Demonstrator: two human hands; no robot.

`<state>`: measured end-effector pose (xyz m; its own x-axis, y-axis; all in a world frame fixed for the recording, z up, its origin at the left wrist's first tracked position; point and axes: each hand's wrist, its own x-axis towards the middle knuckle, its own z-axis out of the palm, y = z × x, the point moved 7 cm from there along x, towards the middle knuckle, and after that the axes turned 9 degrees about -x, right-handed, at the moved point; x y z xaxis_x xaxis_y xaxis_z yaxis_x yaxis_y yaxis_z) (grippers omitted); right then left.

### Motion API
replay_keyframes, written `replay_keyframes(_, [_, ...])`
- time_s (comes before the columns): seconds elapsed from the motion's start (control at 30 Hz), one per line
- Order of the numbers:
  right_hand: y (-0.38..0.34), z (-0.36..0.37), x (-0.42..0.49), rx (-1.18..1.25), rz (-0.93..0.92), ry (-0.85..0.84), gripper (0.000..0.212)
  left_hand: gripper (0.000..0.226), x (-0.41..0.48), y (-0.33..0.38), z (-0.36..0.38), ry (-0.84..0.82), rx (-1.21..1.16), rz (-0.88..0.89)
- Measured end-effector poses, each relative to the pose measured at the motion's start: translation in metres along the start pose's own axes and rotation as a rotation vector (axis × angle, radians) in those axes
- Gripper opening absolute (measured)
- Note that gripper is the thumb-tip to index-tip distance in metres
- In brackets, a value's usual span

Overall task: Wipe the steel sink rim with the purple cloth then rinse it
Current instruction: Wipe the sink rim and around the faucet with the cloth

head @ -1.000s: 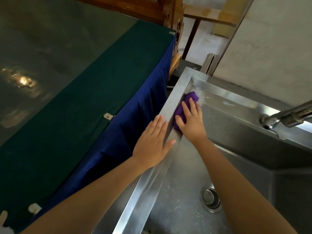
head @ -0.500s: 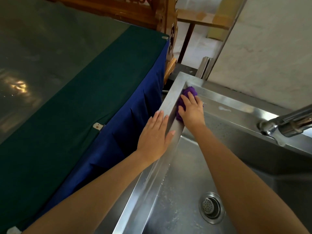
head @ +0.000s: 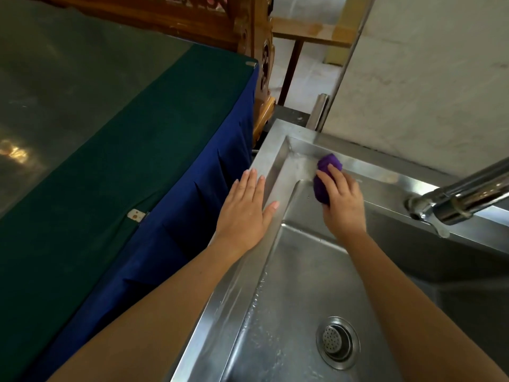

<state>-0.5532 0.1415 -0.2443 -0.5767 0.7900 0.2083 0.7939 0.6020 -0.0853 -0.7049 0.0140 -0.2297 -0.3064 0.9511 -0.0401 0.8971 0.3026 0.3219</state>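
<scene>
**Edges and clearance**
- The sink rim shows two runs that meet at the far-left corner: a left run along the desk and a back run below the wall.
- Inside each run a stepped ledge drops to the basin.
- The left run lies just beside the blue skirt that hangs from the desk edge. Only a narrow gap shows between them.
- The tap reaches in from the right above the back run, well apart from both hands.
- The drain sits in the basin floor near the right forearm.
- The back run is bare steel between the right hand and the tap.

**Hands**
- Left hand: released, lying flat and palm down on the left run. The fingers are straight and point toward the far corner, and the thumb reaches over the inner edge.
- Right hand: grasping the cloth, with the fingers curled over its top and pressing it down.

**Cloth**
- Colour: purple.
- Form: bunched into a compact wad. Its far end and left side show past the fingers.
- Position: on the inner ledge of the back run, near the far-left corner, touching the steel.
- A pale, wet-looking smear shows on the ledge just to its left.

**Count**
- Cloth: 1
- Sink: 1
- Drain: 1
- Tap: 1
- Hands: 2
</scene>
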Motion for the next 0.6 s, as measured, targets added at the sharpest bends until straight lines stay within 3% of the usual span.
replay_keyframes(0.17, [-0.006,0.000,0.005,0.049,0.106,-0.038,0.086,0.074,-0.001,0.002,-0.001,0.009,0.022,0.001])
replay_keyframes(0.27, [-0.023,-0.001,0.013,0.123,0.073,-0.082,0.077,0.075,-0.001,0.003,0.000,0.017,0.029,0.005])
replay_keyframes(0.4, [-0.023,-0.002,0.028,-0.077,-0.100,-0.139,0.068,0.073,0.000,0.001,-0.001,0.040,0.046,0.015])
replay_keyframes(0.6, [0.017,-0.004,0.009,-0.224,-0.029,-0.100,0.069,0.071,0.000,0.001,0.000,0.045,0.045,0.030])
